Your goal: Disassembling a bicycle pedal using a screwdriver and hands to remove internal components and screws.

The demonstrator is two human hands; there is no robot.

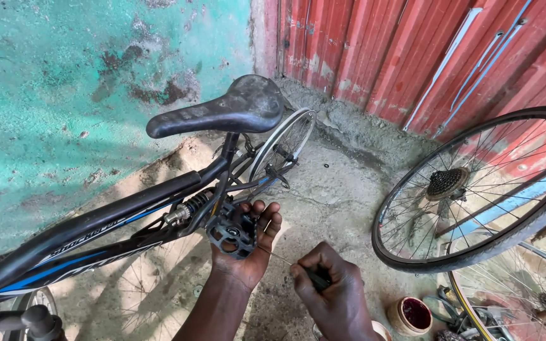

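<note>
Below the black saddle, my left hand cups the black pedal from underneath, fingers curled up round its far edge so it is clamped and cannot spin. Just right of the pedal, my right hand is closed in a fist on a thin tool; its slim metal shaft runs up and left toward the pedal's end, though I cannot tell whether the tip is seated in it. To do this well I judge I should keep the pedal gripped hard and level, line the shaft straight with the pedal's axis, and press in before turning, so the tip does not skid onto my left fingers. Further right of the pedal leans a loose wheel with its sprocket cluster, and low beside my right hand sits a small open tin with dark red contents.
</note>
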